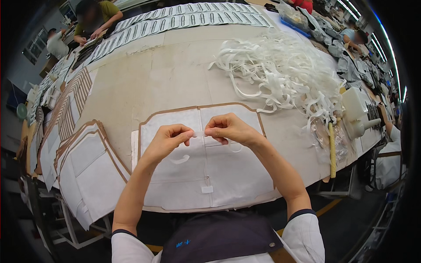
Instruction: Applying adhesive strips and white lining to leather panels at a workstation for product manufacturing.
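Observation:
My left hand and my right hand pinch a short translucent white strip stretched between their fingertips, with loose white ends hanging below toward. Both hands are over a white panel with brown edging, a centre seam and a small white rectangular tab near its lower end. Whether the hands touch the panel is hard to tell.
A tangled pile of white tape, a plastic jug and a yellow stick lie right. Stacked brown-edged pieces lie left; rows of pieces line the back. Co-workers work around the table.

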{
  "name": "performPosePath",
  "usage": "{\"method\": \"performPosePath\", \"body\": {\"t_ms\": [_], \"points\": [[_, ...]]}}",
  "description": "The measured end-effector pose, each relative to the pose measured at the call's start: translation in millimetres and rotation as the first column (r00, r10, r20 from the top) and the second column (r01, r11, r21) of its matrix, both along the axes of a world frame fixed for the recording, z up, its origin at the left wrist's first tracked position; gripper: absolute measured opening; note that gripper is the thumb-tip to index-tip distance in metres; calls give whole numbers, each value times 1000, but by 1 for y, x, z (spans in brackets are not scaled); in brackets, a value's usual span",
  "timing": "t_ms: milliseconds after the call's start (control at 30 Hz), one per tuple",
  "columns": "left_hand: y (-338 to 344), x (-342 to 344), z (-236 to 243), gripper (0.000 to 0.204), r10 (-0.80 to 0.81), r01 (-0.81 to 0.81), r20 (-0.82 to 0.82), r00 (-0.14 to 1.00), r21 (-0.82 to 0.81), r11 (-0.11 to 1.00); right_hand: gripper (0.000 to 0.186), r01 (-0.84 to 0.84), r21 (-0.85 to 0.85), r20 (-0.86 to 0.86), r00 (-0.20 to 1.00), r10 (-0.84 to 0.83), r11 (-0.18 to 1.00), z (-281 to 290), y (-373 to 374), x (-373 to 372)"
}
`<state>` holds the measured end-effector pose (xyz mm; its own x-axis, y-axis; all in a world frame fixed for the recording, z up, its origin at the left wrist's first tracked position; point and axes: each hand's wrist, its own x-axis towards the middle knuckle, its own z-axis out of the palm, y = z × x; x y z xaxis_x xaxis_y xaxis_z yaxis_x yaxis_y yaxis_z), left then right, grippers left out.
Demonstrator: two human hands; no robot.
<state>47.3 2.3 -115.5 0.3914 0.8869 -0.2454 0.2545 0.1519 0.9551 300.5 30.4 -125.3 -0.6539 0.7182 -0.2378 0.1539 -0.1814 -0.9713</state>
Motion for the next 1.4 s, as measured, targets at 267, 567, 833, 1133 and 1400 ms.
{"method": "performPosePath", "body": {"t_ms": [267, 567, 833, 1133, 1400], "points": [[65, -8, -47, 21, 32, -40, -120, 992, -67, 997, 20, 185, 177, 194, 956, -219, 967, -36, 54, -2], [106, -1, -57, 19, 84, -76, -414, 906, 37, 996, 23, 69, 469, 402, 871, -283, 880, -60, 93, -12], [108, -4, -57, 18, 140, -173, -315, 939, -80, 982, 23, 125, 352, 449, 847, -285, 928, -48, 94, -13], [108, 0, -57, 20, 158, -184, -308, 938, -57, 981, 21, 155, 300, 436, 856, -279, 941, -52, 98, -7], [109, 1, -58, 21, 178, -209, -281, 943, -83, 974, 21, 136, 332, 467, 836, -288, 933, -52, 98, -9]]}}
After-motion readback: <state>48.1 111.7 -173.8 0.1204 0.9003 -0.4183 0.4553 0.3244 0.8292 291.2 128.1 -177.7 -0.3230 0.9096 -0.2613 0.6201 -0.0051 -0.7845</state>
